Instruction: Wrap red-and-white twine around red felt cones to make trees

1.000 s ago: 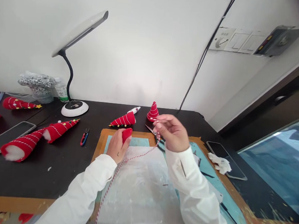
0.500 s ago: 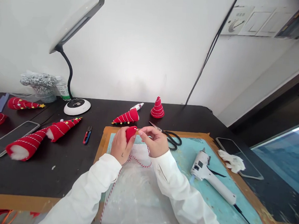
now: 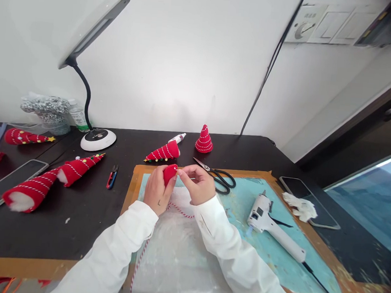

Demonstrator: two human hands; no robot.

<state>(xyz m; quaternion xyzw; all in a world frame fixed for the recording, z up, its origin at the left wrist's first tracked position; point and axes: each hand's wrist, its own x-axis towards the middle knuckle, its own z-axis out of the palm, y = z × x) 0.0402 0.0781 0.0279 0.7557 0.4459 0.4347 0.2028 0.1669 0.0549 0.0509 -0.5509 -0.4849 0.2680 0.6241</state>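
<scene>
1. Far left of the fingers: felt cones with white stitching and beads, one (image 3: 25,136) lying on the dark table (image 3: 56,237), and two more, the stuffed cone (image 3: 29,195) and the beaded cone (image 3: 78,169), nearer the hands. A phone (image 3: 9,184) lies beside them.
2. Left of the fingers, further back: a lamp base (image 3: 97,139). Closer in, small red-handled snips (image 3: 112,177) lie on the table.
3. Just behind the left fingers: a beaded felt tree (image 3: 163,152) lies on its side, with a glue tube (image 3: 177,139) just past its tip.
4. Left hand (image 3: 157,191): fingers (image 3: 154,177) clenched around a small red felt cone (image 3: 169,174), which sits between both hands.
5. Right hand (image 3: 197,186): fingertips (image 3: 182,172) pinched at the cone's tip. Can't tell if they grip anything there.
6. Below the fingers: red-and-white twine (image 3: 142,255) runs down over a plastic sheet (image 3: 173,253).
7. Behind the right fingers: an upright felt tree (image 3: 204,140). Just right of them, black-handled scissors (image 3: 221,180) lie on a teal mat (image 3: 245,200).
8. Far right of the fingers: a glue gun (image 3: 270,227) on the mat, then a tissue (image 3: 299,207) on a second phone (image 3: 325,215).
</scene>
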